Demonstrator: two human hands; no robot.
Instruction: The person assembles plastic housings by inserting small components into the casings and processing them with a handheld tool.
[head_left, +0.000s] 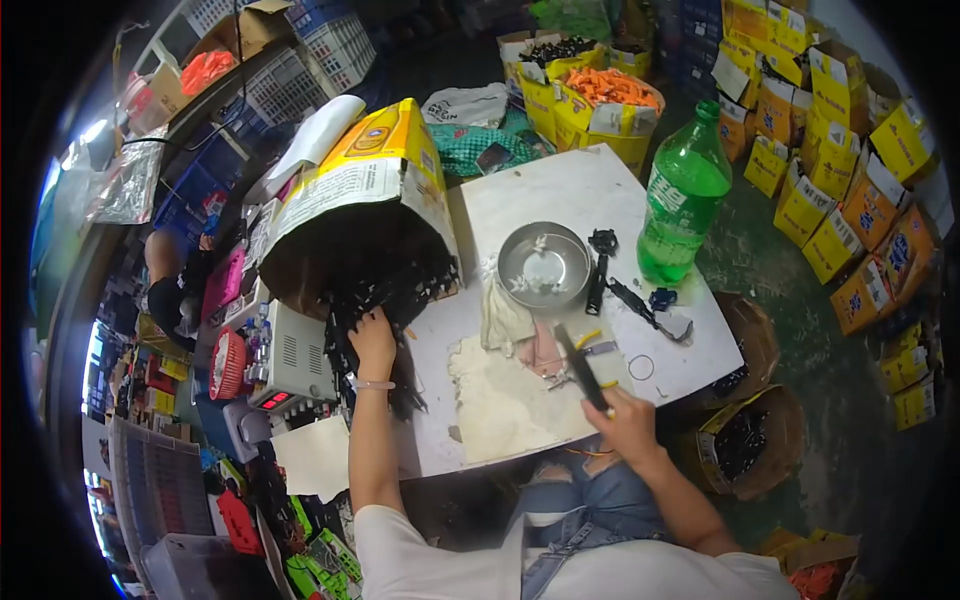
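Observation:
My left hand (373,338) rests on a heap of long black pieces (345,300) that spills from a tipped yellow carton (415,165). Its fingers are spread over the heap, and their tips are partly hidden among the pieces. In my right hand (627,425), above the front of the white table (515,200), is a long black strip-like piece (580,368), slanting up and left. Below it lies a pale worn sheet (500,405). Yellow bits and a pinkish cloth (541,350) are near its far end. A metal bowl (545,264) holds small white pieces.
A green bottle (685,195) stands at the table's right corner, near black straps (640,303). Left of the table is a grey device with a red display (290,358). Open cartons (745,440) stand by the right edge; beyond them are stacked yellow boxes (840,190). Another person (170,295) is far left.

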